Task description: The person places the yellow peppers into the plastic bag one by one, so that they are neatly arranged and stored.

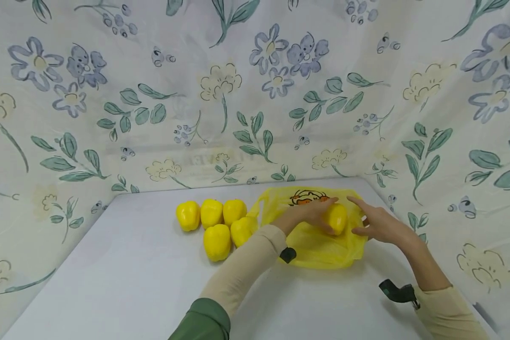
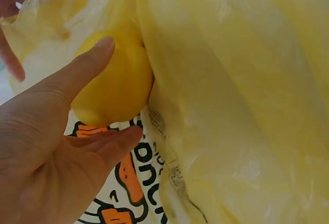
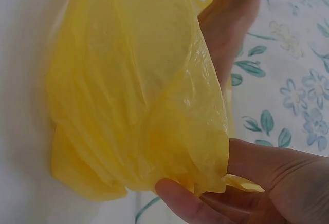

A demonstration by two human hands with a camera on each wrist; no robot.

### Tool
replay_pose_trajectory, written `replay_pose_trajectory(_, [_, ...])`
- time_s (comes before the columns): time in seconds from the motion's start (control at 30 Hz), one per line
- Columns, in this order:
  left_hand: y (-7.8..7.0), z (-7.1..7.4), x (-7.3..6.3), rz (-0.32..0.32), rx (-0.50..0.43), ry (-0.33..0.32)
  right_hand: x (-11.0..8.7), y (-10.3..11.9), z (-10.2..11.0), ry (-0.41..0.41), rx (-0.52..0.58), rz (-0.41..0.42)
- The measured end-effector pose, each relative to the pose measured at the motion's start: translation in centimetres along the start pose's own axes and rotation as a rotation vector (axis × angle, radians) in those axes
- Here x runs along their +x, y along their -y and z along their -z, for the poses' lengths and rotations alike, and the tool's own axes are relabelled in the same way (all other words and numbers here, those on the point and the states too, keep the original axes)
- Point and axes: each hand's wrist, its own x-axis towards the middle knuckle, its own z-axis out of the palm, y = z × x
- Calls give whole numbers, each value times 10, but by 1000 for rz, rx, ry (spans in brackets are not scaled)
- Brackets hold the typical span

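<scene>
Pepper [image 1: 338,219] lies toward the far right corner of the tabletop [image 1: 110,274], apparently steadied by my spread left hand [image 1: 311,215]. My right hand [image 1: 384,224], also spread, likely braces the bag [image 1: 323,250].

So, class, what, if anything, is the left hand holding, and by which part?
The left hand straddles a rounded yellow bell pepper, thumb and fingers at opposite sides; whether it grips cannot be told.

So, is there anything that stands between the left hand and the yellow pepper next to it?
Nothing visible. In the left wrist view, the left hand has its thumb over the yellow pepper, and no film shows between them. Loose film of the yellow plastic bag lies beside the pepper.
</scene>
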Motion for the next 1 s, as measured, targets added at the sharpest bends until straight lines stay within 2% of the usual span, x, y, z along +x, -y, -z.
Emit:
replay_pose_trajectory(0.07, [2,5,-3,-19,-10,2,0,0,0,0,-4,7])
replay_pose_trajectory(0.27, [18,17,-10,-96,40,1,1,-1,1,-1,-25,6])
replay_pose_trajectory(0.43, [31,25,-26,-154,0,29,1,-1,0,5,-33,-15])
replay_pose_trajectory(0.57, [37,29,-48,-185,-29,35,1,-1,0,10,-39,-29])
replay_pose_trajectory(0.7, [40,34,-73,-230,-6,18,1,0,-1,15,-42,-34])
replay_pose_trajectory(0.87, [42,40,-102,-294,18,-28,1,0,-1,19,-42,-41])
replay_pose_trajectory(1.0, [46,44,-124,-296,-10,-78,1,0,0,14,-54,-40])
